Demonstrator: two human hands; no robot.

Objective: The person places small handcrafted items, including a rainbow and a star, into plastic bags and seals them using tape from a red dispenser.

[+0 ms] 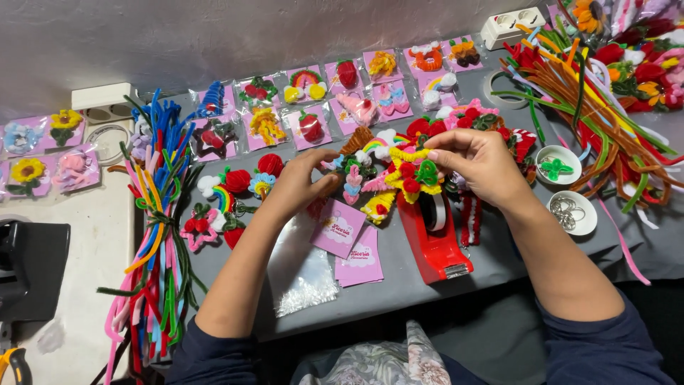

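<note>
I am holding a yellow-and-red pipe-cleaner ornament (410, 175), its long axis running left to right above the red tape dispenser (433, 246). My right hand (479, 165) is pinching its right end; my left hand (299, 182) is curling half-closed beside it. Finished pieces are crowding the counter (499, 264), leaving bare room only along the near edge.

**What the view withholds**

The left hand (303, 182) covers whatever its fingers pinch. At the upper right, the pile of pipe cleaners (598, 93) runs off the frame. The small metal pieces in the white dish (572, 212) are too tiny to identify.
</note>
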